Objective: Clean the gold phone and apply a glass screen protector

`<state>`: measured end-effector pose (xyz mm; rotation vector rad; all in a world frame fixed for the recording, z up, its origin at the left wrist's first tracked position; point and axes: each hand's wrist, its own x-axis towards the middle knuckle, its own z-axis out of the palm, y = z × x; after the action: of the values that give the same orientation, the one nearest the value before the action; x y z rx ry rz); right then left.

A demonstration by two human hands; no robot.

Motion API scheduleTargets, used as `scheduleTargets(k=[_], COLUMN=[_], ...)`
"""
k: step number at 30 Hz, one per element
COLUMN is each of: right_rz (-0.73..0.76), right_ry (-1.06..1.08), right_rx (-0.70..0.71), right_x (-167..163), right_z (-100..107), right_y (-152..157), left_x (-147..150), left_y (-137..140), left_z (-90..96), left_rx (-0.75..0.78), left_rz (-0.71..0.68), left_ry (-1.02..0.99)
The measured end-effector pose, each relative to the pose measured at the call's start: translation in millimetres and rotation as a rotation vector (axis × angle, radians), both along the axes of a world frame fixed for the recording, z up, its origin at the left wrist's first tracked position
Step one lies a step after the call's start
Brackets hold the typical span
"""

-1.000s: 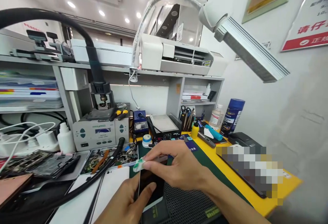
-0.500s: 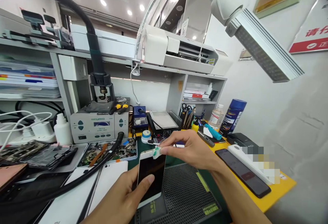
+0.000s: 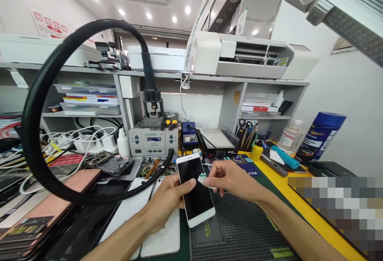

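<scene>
A white-framed smartphone (image 3: 196,201) with a dark screen is held by its left edge in my left hand (image 3: 170,193), thumb across the glass and fingers behind. Its top tilts away over the bench. Between thumb and fingers of my right hand (image 3: 226,177) is a small crumpled white and green wipe (image 3: 202,178); it hangs at the phone's right edge, and whether it touches the glass I cannot tell. Under the phone lies a black perforated mat (image 3: 245,221). White phone-like panels (image 3: 164,235) lie beside my left wrist.
A thick black hose (image 3: 32,133) loops over the left side from a grey soldering station (image 3: 154,141). Phone parts fill a tray (image 3: 139,169). On the right stand a blue spray can (image 3: 323,137), a clear bottle (image 3: 290,137) and a yellow bottle (image 3: 256,151).
The view has swung left. The wipe has come off the phone's top edge and moved down beside the screen's right side. The phone now faces up more.
</scene>
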<state>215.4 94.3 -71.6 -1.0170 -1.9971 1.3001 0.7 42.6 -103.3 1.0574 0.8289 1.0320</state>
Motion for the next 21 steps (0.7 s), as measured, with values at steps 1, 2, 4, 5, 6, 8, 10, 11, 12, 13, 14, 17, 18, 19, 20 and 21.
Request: scheduleTargets(k=[1,2,4,5,6,8,10,11,12,13,14,17,18,19,20,21], right_rz=[0.026,0.050,0.088,0.105,0.123,0.169,0.223,0.245,0.258,0.263,0.254,0.171,0.133,0.095,0.060,0.033], right_ry=[-0.018,-0.038,-0.079,-0.102,-0.130,-0.189,-0.231,-0.235,-0.224,-0.201,-0.167,-0.049,-0.021,-0.004,0.004,0.005], right_rx=[-0.030,-0.058,-0.097,-0.108,-0.118,-0.139,-0.165,-0.179,-0.189,-0.194,-0.190,-0.142,-0.119,-0.098,-0.082,-0.073], right_x=[0,0,2,3,4,8,13,16,18,20,22,21,19,17,15,12], right_z=[-1,-2,-4,-5,-6,-6,-3,0,4,8,12,19,20,19,17,15], right_y=[1,1,1,0,0,-2,-5,-6,-6,-7,-6,-5,-4,-3,-3,-3], left_x=[-1,-2,-4,-5,-6,-8,-10,-11,-11,-11,-11,-10,-10,-9,-9,-8], left_y=[1,2,5,6,7,9,10,10,10,10,9,8,8,7,7,7], left_z=[1.3,2.5,4.1,4.6,4.9,5.6,6.8,7.6,8.4,9.0,9.4,9.4,9.1,8.8,8.5,8.2], left_rx=[-0.021,-0.040,-0.074,-0.088,-0.103,-0.120,-0.111,-0.101,-0.090,-0.080,-0.076,-0.076,-0.076,-0.078,-0.080,-0.083], left_rz=[0.033,0.069,0.139,0.169,0.195,0.234,0.256,0.259,0.260,0.256,0.248,0.223,0.215,0.209,0.207,0.205], left_ry=[-0.025,-0.047,-0.085,-0.103,-0.121,-0.157,-0.197,-0.216,-0.233,-0.247,-0.256,-0.277,-0.283,-0.289,-0.295,-0.299])
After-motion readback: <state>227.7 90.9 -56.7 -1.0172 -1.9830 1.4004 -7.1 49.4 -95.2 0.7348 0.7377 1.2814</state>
